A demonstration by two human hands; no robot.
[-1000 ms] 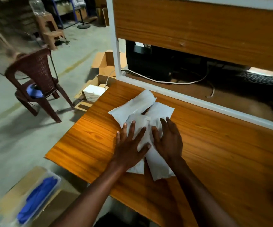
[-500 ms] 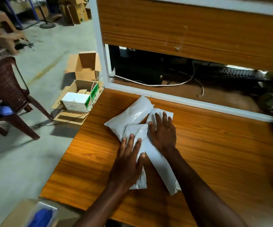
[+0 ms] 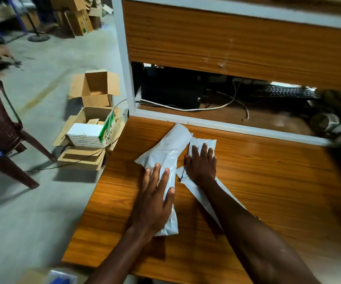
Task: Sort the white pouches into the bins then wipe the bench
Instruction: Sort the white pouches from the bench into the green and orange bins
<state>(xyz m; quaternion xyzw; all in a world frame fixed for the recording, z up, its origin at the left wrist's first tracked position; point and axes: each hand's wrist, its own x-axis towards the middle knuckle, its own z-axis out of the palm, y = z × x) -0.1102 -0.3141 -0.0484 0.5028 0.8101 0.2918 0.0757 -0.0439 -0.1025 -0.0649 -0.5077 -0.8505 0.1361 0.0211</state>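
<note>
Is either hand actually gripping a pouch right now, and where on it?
Neither grips. The left hand lies flat on the middle of the left pouch; the right hand presses flat on the right pouch near its far end.

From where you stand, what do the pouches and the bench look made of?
Pouches: thin plastic film, probably; white, slightly glossy, creased and crinkled, with a sheen where light falls. Bench: wood-look top, likely laminate or veneer; orange-brown printed-looking grain, smooth satin finish.

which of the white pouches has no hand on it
The far pouch, angled toward the white frame. The left hand presses the near pouch; the right hand presses the right one.
</note>
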